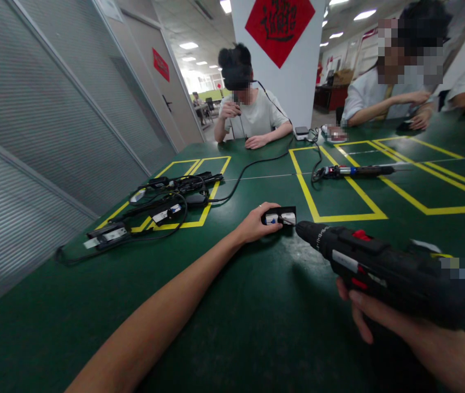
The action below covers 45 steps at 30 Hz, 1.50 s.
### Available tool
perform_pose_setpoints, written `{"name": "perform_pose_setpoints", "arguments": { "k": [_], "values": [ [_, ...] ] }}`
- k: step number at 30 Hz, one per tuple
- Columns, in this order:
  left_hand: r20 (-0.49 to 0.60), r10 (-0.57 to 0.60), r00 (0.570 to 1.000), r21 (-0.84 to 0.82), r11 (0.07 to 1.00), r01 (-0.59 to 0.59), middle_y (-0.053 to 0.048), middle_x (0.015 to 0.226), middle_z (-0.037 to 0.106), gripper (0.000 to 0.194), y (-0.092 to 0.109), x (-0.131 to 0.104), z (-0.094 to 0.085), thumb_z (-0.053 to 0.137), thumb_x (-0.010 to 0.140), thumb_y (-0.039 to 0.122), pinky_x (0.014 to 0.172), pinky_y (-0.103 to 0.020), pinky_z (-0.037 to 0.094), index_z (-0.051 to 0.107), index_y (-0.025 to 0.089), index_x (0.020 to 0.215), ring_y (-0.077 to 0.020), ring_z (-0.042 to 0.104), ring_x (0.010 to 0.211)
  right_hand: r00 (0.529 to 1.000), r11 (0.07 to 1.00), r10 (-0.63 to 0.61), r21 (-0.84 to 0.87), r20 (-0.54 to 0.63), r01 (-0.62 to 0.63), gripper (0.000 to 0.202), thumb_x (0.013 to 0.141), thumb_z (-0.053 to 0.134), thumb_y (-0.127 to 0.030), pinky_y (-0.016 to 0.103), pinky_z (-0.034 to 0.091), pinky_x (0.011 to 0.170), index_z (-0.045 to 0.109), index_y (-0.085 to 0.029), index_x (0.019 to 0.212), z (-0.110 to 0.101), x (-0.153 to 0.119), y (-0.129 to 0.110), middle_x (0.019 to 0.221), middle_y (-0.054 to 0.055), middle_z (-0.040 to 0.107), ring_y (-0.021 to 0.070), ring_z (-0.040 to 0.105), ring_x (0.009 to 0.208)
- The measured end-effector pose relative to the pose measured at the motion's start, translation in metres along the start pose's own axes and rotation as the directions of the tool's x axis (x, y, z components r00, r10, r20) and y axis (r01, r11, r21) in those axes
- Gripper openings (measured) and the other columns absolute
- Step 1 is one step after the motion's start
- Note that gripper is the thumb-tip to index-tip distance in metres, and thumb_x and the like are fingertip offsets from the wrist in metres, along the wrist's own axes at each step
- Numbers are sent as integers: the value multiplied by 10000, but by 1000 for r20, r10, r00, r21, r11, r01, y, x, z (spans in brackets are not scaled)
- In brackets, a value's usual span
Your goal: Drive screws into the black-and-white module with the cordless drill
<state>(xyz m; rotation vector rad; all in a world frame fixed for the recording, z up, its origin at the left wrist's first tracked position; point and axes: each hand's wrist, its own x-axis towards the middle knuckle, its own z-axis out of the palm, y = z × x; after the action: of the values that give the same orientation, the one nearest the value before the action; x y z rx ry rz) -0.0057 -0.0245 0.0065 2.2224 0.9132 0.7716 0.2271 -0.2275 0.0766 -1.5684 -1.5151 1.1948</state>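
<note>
Black, with red switches, the power drill [380, 278] looms closest to me, held in my right hand [416, 333]. That grip is narrow, my fingers curled around the handle beneath the drill's body, and the chuck points leftward and away from me. The nose of the drill sits right by the right end of a small black case [291, 211]; I cannot tell whether its bit touches anything inside.

My left hand [257, 222] has the case between thumb and fingers, pinched at its left end. White pieces and a bit of blue show in its open side, which faces me. The case is out over the middle of the green desk [224, 305], well in from the left edge and short of the far one; whether it rests on the surface is hard to tell.

Toward the desk's left edge, a tangle of black devices and cables [177, 199] lies across yellow tape outlines, and one cord [252, 162] runs from it toward the far edge. Beyond my drill, a long slim tool [351, 171] lies across the tape lines on the right part of the desk. At the far edge, a small white box [301, 132] sits between two people: one person [257, 112], nearer the far left corner, holds something thin upright, and another person [369, 98] leans in farther right.
</note>
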Motion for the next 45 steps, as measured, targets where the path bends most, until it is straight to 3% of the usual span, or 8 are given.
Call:
{"name": "perform_pose_setpoints", "arguments": {
  "k": [3, 7, 10, 18, 27, 35, 38, 45],
  "values": [
    [0, -8, 1000, 8, 1000, 8, -90, 1197, 552, 510, 0, 0, 0, 619, 752, 367, 971, -392, 414, 504, 196, 1219, -224, 531, 1090, 998, 999, 52, 7, 36, -52, 192, 809, 560, -412, 334, 521, 598, 597, -224, 803, -3, -3, -7, 502, 1, 668, 214, 684, 552],
    [1, -35, 999, 9, 999, 34, -81, 1200, 550, 450, 2, 0, -1, 541, 811, 387, 980, -386, 411, 506, 199, 1218, -215, 526, 1103, 998, 998, 36, 48, 47, -38, 215, 804, 579, -425, 340, 516, 599, 585, -217, 858, -1, 0, 5, 473, -22, 653, 187, 647, 470],
    [-1, -48, 999, 13, 999, 48, -78, 1203, 549, 448, 4, 0, -1, 531, 816, 390, 991, -380, 404, 505, 199, 1220, -212, 524, 1109, 997, 993, 48, 104, 68, -55, 182, 772, 601, -395, 314, 502, 511, 590, -217, 811, 1, 4, 10, 468, -23, 639, 178, 633, 432],
    [-13, -36, 999, -16, 999, 36, -70, 1176, 563, 417, 2, 1, -2, 541, 811, 391, 980, -366, 406, 533, 198, 1180, -210, 534, 1086, 999, 999, 39, 0, -28, -39, 122, 756, 561, -349, 295, 514, 495, 626, -246, 761, 4, -6, -23, 478, -34, 593, 173, 611, 482],
    [16, -64, 998, -10, 998, 64, -74, 1142, 572, 461, 7, 1, -3, 593, 770, 378, 924, -355, 437, 522, 191, 1185, -207, 551, 1020, 996, 999, 45, 0, -75, -46, 136, 759, 529, -363, 311, 515, 518, 616, -258, 757, 8, -8, -31, 478, -36, 579, 175, 588, 482],
    [8, -44, 999, 0, 999, 44, -80, 1146, 565, 508, 4, 1, -1, 625, 747, 366, 921, -362, 438, 504, 192, 1208, -201, 552, 1015, 997, 999, 36, -34, -71, -39, 189, 762, 518, -419, 334, 489, 544, 594, -250, 725, 10, -5, -20, 443, -38, 548, 176, 576, 444],
    [10, -33, 999, 0, 999, 33, -83, 1158, 560, 506, 4, 1, -1, 629, 746, 350, 929, -362, 435, 506, 191, 1211, -202, 547, 1033, 994, 998, 48, -25, -102, -50, 182, 772, 527, -415, 342, 511, 610, 586, -259, 699, 11, -5, -15, 490, -17, 590, 195, 621, 523],
    [9, -12, 1000, -5, 1000, 12, -87, 1173, 554, 507, 2, 2, -1, 646, 734, 353, 952, -369, 423, 516, 189, 1196, -207, 541, 1057, 1000, 998, 10, -69, 0, -10, 214, 803, 527, -435, 360, 537, 624, 627, -246, 801, 2, -3, -8, 513, -2, 638, 208, 647, 510]
  ]
}}
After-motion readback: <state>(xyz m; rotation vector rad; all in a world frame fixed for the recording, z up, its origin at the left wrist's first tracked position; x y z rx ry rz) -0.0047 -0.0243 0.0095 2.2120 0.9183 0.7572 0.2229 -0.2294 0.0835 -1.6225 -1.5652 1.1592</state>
